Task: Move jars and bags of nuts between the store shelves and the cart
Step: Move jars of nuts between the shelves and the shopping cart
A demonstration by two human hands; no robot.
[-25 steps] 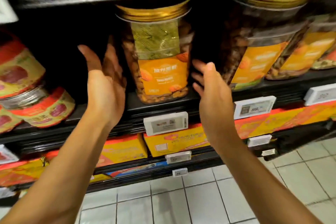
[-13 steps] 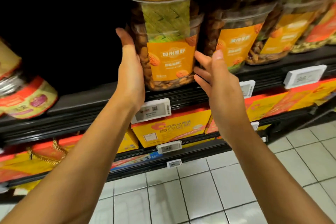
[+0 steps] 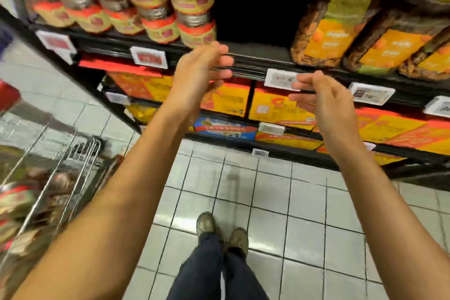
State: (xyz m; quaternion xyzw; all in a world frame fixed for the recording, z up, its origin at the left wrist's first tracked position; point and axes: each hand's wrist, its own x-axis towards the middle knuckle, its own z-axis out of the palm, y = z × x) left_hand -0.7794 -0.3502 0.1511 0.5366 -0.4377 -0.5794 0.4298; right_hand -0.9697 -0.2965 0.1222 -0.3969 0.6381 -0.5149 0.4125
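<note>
both hands are off the almond jar now and hanging mid-frame, holding nothing. black shelf [image 3: 255, 52] is running across the top, wire cart [image 3: 60, 173] is sitting lower left. almond jar [image 3: 326, 29] is standing upper right. left hand [image 3: 197, 73] and right hand [image 3: 323, 100] are facing each other, fingers loosely spread.

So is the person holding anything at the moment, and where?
Nothing. Both the left hand and the right hand are empty, fingers loose, in front of the shelf.

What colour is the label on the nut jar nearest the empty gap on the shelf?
Orange, with a green-yellow panel above it, on the nut jar; the head view, the only one, shows it.
</note>
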